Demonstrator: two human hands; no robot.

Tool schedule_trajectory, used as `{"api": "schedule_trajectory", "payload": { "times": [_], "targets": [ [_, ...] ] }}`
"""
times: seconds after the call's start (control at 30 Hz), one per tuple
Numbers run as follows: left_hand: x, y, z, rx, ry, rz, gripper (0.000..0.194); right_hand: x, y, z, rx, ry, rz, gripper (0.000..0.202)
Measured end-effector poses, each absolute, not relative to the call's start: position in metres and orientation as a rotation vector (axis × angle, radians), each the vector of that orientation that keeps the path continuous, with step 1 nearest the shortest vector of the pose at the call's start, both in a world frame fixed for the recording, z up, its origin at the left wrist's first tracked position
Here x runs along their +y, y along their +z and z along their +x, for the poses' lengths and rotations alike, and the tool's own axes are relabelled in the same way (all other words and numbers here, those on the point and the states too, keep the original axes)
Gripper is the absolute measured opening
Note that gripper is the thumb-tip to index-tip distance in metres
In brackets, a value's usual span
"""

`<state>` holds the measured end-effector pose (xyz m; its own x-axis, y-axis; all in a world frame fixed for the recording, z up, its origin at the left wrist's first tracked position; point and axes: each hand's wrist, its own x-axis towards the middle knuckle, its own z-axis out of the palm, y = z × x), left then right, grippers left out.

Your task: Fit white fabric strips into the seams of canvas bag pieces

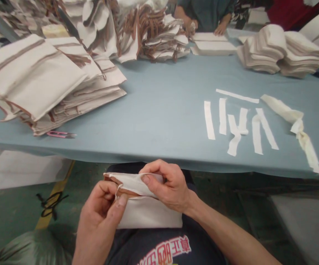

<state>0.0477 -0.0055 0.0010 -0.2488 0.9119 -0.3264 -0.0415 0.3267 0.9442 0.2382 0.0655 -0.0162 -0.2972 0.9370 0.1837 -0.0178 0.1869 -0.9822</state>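
A white fabric pouch [151, 215] with brown trim lies over my lap, below the table's front edge. My left hand [101, 209] pinches its trimmed edge at the left, where a thin loose thread or strip shows by the fingertips. The upper flap is gripped by my right hand [167, 184], thumb on top and fingers behind. Between the two layers a brown inner strip is visible. On the table, a pair of pink thread snips [61, 134] rests near the front edge, beside a stack of similar fabric pieces [38, 81].
Several white strips [209, 119] and a twisted cream strip [288, 112] lie on the blue table [159, 110] at right. Folded fabric stacks [264, 49] stand behind. A heap of brown-trimmed pieces [159, 36] is at the back, and a co-worker's hands [222, 25] rest by white fabric.
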Motion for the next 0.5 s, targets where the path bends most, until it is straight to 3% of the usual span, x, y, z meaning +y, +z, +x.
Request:
{"api": "schedule_trajectory", "payload": {
  "times": [0.2, 0.5],
  "targets": [
    [-0.001, -0.003, 0.033, 1.560, 0.872, 0.981, 0.047, 0.058, -0.016, 0.238, -1.437, 1.377, -0.975, 0.023],
    [0.000, -0.006, 0.018, 1.568, 1.064, 1.083, 0.050, 0.044, 0.009, 0.222, -1.462, 1.542, -1.179, 0.025]
  ]
}}
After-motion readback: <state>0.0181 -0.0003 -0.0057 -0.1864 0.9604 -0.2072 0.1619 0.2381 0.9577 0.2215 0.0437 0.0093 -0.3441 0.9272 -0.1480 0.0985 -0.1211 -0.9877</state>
